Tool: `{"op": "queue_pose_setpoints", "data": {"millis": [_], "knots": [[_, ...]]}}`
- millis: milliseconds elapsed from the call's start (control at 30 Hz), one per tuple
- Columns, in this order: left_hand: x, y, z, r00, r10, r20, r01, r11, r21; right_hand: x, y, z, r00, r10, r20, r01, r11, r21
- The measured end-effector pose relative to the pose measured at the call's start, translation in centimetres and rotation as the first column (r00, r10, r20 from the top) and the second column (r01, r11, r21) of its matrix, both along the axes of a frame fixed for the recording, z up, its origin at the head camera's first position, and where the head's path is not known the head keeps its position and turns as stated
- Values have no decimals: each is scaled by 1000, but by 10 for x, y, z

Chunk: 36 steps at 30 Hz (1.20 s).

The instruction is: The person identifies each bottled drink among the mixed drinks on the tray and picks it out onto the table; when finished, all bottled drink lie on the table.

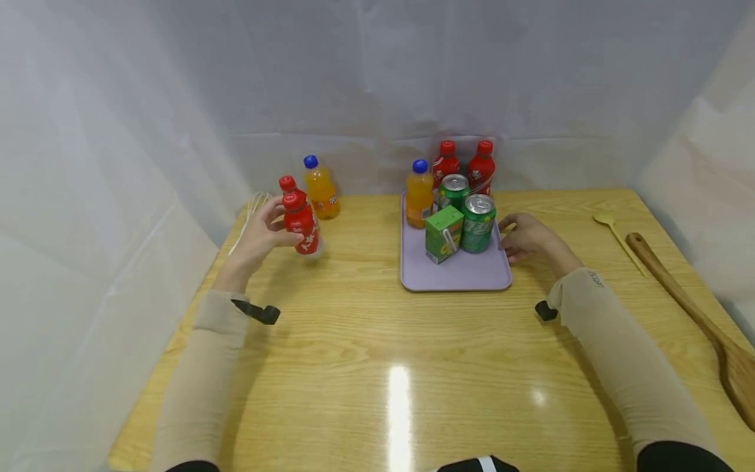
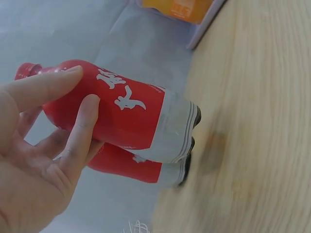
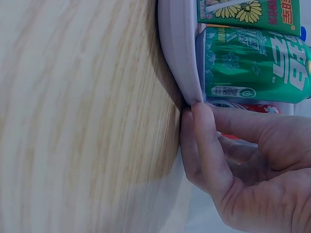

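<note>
My left hand (image 1: 259, 233) grips a red-labelled bottle (image 2: 121, 109) with a red cap, thumb and fingers around its upper part. A second red bottle (image 2: 146, 167) stands right behind it, partly hidden. My right hand (image 1: 531, 241) is at the right side of the lilac tray (image 1: 454, 278), its thumb and fingertips pinching the rim in the right wrist view. On this tray stand a green drink carton (image 1: 444, 235) with a straw, two green soda cans (image 1: 478, 226) and an orange drink bottle (image 1: 419, 200). Two more red bottles (image 1: 482, 170) are at its back, their bases hidden.
Another orange drink bottle (image 1: 320, 190) with a blue cap stands behind the left hand's bottles. Pale strings (image 1: 250, 213) lie at the left edge. A small yellow spoon (image 1: 622, 242) and a long wooden spoon (image 1: 678, 295) lie on the right. White sheeting (image 1: 366, 78) hangs around the table.
</note>
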<state>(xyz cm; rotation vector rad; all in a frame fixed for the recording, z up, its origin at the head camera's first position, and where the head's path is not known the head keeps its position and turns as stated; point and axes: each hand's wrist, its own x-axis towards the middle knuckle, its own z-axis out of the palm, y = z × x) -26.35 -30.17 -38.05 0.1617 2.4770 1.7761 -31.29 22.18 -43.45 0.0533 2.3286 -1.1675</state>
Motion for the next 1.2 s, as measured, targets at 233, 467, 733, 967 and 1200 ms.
{"op": "queue_pose_setpoints", "data": {"millis": [233,467,733,967,1200], "knots": [[7,-1,2,997,59,48,-58,998,-18,1,-1,1,1000,1,-3,-1,1000,-8],[8,-2,-3,994,102,33,-102,994,-27,2,-2,2,1000,-3,3,3,1000,-20],[1,-11,-21,991,131,3,-131,991,2,2,-2,2,1000,2,-10,-2,1000,-6],[3,-10,-22,994,108,21,-108,994,0,1,-1,1,1000,6,5,-6,1000,-10],[10,-6,-6,992,105,-68,-119,960,-254,0,0,3,1000,9,7,-9,1000,-2]]}}
